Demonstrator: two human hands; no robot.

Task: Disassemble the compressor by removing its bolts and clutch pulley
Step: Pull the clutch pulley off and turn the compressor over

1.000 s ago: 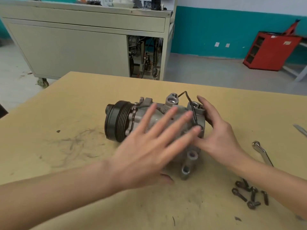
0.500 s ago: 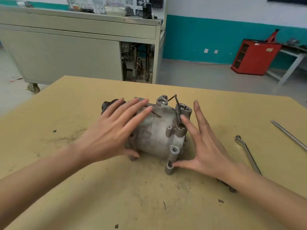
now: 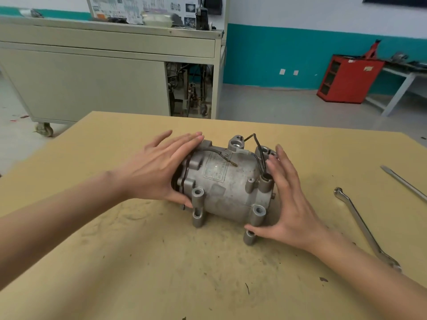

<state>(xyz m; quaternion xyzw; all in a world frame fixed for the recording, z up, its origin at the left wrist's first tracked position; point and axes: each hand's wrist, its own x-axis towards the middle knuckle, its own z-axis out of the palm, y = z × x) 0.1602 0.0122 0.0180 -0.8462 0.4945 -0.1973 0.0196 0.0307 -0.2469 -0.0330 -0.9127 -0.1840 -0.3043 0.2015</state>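
2-sided press on grimy grey compressor (image 3: 226, 188): left grip (image 3: 159, 167), right grip (image 3: 291, 204) released (fingers straight).

A grey compressor (image 3: 227, 184) lies on its side on the tan table (image 3: 161, 262). The left hand (image 3: 159, 167) rests flat with straight fingers over its left, pulley end; the right hand (image 3: 291, 204) presses its right end, thumb at a mounting lug. A wrench (image 3: 365, 229) and a screwdriver (image 3: 404, 182) lie to the right. A wheeled cabinet (image 3: 92, 77) stands far behind.
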